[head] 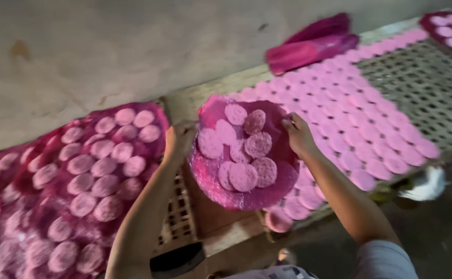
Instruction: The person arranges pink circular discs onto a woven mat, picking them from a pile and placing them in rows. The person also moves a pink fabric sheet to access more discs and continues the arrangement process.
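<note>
A magenta sheet (213,178), round in outline and carrying several pale pink textured discs (258,144), is held up between both hands over the gap between two racks. My left hand (178,139) grips its left edge. My right hand (298,135) grips its upper right edge, fingers closed on the rim. The frame is blurred by motion.
A woven bamboo rack (422,88) on the right holds rows of pink discs (350,108). A magenta mat (34,217) on the left bears several more discs. Folded magenta sheets (309,49) lie at the back by a grey wall. A dark floor lies below.
</note>
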